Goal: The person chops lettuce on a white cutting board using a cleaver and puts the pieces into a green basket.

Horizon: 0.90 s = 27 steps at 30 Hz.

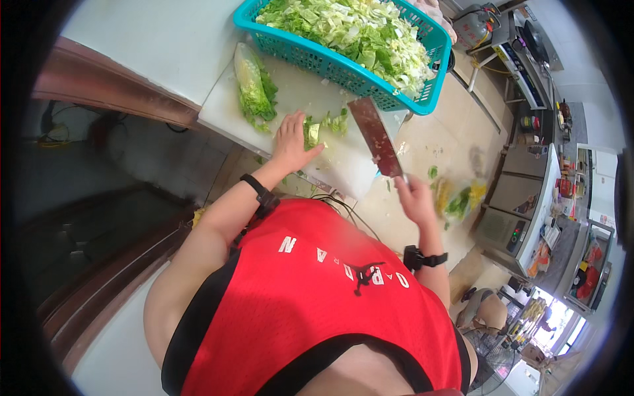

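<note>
My right hand (415,198) grips the handle of a cleaver (377,136). Its broad blade, with bits of leaf stuck to it, is tilted over the right edge of a white cutting board (346,171). On the board rests my left hand (293,146), thumb spread from the fingers, beside cut lettuce pieces (312,132). A larger lettuce head (253,84) lies on the board beyond my left fingertips. Behind it stands a turquoise plastic basket (317,59), heaped with chopped lettuce (351,37).
A white tabletop (148,44) extends left of the board. Leaf scraps lie on the tiled floor (421,143), near a clear bag of greens (460,198). To the right are a gas cylinder (473,29), a stove (520,59) and steel cabinets (520,193). Another person (483,309) is bent over at lower right.
</note>
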Tool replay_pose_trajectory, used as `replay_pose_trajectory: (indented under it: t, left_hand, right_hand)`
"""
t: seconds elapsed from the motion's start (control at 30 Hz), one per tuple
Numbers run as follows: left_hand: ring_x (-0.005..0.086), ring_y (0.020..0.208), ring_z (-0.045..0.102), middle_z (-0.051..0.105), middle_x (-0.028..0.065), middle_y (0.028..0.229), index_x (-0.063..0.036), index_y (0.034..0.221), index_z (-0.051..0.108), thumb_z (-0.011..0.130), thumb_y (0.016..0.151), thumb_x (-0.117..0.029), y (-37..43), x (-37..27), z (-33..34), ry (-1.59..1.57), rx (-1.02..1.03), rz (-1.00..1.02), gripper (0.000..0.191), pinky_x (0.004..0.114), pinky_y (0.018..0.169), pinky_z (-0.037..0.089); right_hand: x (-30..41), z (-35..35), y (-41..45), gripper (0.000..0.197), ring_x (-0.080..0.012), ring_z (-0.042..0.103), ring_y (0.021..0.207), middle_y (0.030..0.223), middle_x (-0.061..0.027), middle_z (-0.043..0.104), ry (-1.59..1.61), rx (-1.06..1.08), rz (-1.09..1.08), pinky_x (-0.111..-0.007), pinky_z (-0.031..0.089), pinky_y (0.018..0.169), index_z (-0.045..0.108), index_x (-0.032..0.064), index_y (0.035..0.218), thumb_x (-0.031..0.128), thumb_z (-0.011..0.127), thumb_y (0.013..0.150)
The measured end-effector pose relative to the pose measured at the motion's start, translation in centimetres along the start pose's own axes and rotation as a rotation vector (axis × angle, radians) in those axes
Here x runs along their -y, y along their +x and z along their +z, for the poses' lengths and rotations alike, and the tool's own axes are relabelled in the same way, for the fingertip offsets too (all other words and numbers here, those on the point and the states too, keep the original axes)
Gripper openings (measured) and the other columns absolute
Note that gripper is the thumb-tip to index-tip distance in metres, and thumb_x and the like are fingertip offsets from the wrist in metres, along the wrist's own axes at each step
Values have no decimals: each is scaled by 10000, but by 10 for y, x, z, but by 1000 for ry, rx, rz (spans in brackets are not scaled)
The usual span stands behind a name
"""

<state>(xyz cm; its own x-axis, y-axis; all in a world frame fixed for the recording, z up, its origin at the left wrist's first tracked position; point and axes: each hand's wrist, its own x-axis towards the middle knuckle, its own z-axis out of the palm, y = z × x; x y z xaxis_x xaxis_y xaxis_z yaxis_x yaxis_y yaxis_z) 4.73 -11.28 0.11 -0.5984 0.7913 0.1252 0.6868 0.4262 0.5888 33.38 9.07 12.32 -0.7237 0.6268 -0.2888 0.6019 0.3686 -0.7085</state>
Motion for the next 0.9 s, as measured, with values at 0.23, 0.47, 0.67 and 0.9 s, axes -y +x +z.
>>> replay_pose_trajectory:
  t: [0.23, 0.47, 0.67, 0.9]
  left_hand:
    - [450, 1446, 325, 380, 283, 1533, 84, 1508, 263, 737, 872, -455, 19, -11, 44, 60, -66, -35, 959, 547, 1187, 265]
    - [434, 1335, 457, 471, 286, 1461, 89, 1476, 328, 689, 916, -400, 46, -28, 68, -112, -127, 62, 827, 500, 1129, 349]
    - [440, 1278, 498, 536, 274, 1388, 47, 1444, 415, 682, 930, -293, 42, -30, 78, -284, -194, 19, 671, 493, 1090, 397]
    - [406, 1272, 521, 617, 176, 1303, -45, 1268, 625, 701, 882, -128, 63, -81, 18, -393, -523, 223, 401, 489, 1094, 407]
  right_hand:
    - [-55, 82, 16, 460, -151, 537, 466, 622, -55, 572, 254, -70, 325, -333, 429, 435, 631, -13, 882, 401, 540, 1061]
    - [-49, 134, 43, 501, -139, 482, 469, 624, -25, 498, 736, 177, 455, -311, 425, 436, 567, 18, 864, 466, 493, 1074]
    - [-25, 156, 46, 497, -138, 467, 480, 641, -24, 506, 845, 329, 449, -298, 419, 447, 568, 32, 872, 474, 475, 1079]
    - [21, 116, 21, 484, -128, 422, 433, 588, -12, 449, 798, 246, 287, -282, 374, 426, 540, 41, 875, 454, 430, 1102]
